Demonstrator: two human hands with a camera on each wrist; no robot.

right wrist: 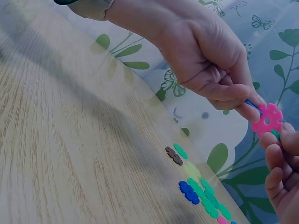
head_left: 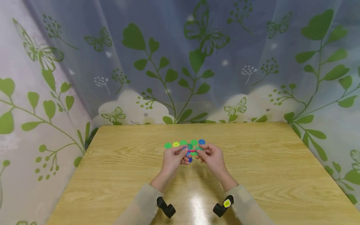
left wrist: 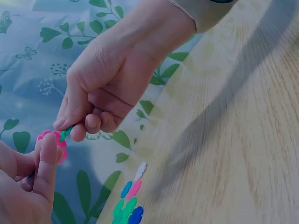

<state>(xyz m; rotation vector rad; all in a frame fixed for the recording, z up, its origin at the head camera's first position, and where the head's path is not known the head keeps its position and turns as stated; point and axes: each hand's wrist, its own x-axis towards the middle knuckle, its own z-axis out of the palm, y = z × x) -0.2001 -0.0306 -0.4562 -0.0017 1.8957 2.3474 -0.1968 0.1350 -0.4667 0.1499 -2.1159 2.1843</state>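
Between my hands is a pink notched, flower-shaped plastic disc (right wrist: 267,120), standing on edge above the table. My left hand (head_left: 172,159) pinches a thin blue piece (right wrist: 252,104) that meets one side of the pink disc; one left finger lies along the disc in the left wrist view. With thumb and fingertips, my right hand (head_left: 212,158) pinches a green piece (left wrist: 66,133) touching the disc's opposite side. Whether the pieces are fully slotted together cannot be seen. Behind and below the hands lie loose discs, including a yellow one (head_left: 176,144) and a blue one (head_left: 201,142).
More discs lie flat in a cluster: a brown one (right wrist: 174,156), a white one (left wrist: 140,171) and several green ones (right wrist: 205,192). Under them is a wooden table (head_left: 118,156). A leaf-and-butterfly-patterned curtain (head_left: 157,62) stands behind the table's far edge.
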